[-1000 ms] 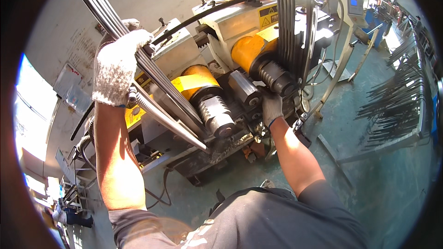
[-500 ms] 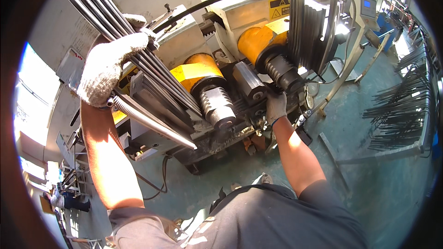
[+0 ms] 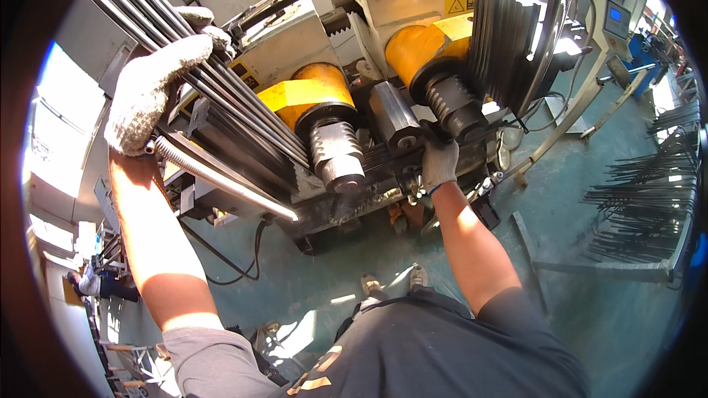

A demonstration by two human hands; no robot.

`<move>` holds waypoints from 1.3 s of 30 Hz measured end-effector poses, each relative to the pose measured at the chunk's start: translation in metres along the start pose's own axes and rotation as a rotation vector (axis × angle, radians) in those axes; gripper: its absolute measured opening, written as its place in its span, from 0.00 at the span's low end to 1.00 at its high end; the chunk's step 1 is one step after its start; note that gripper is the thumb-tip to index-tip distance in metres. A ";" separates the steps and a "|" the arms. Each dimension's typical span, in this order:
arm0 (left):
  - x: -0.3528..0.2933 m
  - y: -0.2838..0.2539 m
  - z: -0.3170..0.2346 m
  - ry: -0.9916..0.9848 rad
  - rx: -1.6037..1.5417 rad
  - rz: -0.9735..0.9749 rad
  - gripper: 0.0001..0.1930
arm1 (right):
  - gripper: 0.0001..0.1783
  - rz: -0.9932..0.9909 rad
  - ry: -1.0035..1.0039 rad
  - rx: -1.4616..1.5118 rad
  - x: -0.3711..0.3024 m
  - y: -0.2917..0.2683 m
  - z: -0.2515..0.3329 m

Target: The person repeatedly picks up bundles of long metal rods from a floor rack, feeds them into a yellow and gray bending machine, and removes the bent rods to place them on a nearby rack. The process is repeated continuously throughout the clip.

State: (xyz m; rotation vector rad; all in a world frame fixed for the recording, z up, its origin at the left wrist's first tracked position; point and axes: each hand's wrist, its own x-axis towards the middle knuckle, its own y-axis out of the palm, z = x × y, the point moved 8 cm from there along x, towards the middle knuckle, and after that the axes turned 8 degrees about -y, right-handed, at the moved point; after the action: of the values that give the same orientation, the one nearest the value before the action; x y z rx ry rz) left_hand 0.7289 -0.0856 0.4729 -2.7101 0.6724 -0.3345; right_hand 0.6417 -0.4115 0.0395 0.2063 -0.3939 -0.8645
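Observation:
My left hand [image 3: 151, 88], in a whitish knit glove, is closed over a slanting bundle of long grey metal rods [image 3: 236, 99] at the left of the machine. Just below that hand, a flexible ribbed metal hose [image 3: 206, 171] with a smooth pale end slopes down to the right. My right hand [image 3: 441, 161], gloved with dark fingertips, reaches into the machine's front beside a dark faceted metal block [image 3: 393, 114]. Its fingers are mostly hidden, so what they touch is unclear. Left of the block sits a ridged steel cylinder [image 3: 335, 149] below a yellow housing [image 3: 313, 96].
A second yellow housing [image 3: 424, 44] with a ridged spindle [image 3: 451, 99] stands to the right. Behind it hang dark upright rods [image 3: 484, 29]. A control box with a screen [image 3: 616, 18] is at upper right. A rack [image 3: 627, 271] at far right carries many thin dark rods.
The whole view has shifted slightly, with the machine sitting a little higher. My left hand stays on the rods and my right hand remains beside the faceted block.

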 end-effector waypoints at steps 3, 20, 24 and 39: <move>0.005 -0.003 0.011 -0.010 -0.025 0.005 0.20 | 0.14 0.010 0.169 0.069 -0.009 0.009 0.021; -0.040 0.010 -0.019 0.022 0.189 -0.161 0.19 | 0.15 0.003 0.214 0.314 -0.018 0.002 0.012; -0.094 0.040 -0.007 0.280 0.079 -0.271 0.25 | 0.23 -0.200 0.160 0.241 -0.059 -0.077 0.029; -0.377 0.281 0.298 -0.573 -1.223 -0.212 0.22 | 0.08 -0.768 -0.230 -0.641 -0.235 -0.619 0.349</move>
State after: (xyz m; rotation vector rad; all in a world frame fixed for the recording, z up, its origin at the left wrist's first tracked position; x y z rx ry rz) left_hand 0.3789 -0.0600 0.0410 -3.6707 0.4673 1.1536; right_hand -0.0723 -0.6296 0.0909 -0.3689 -0.2251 -1.7325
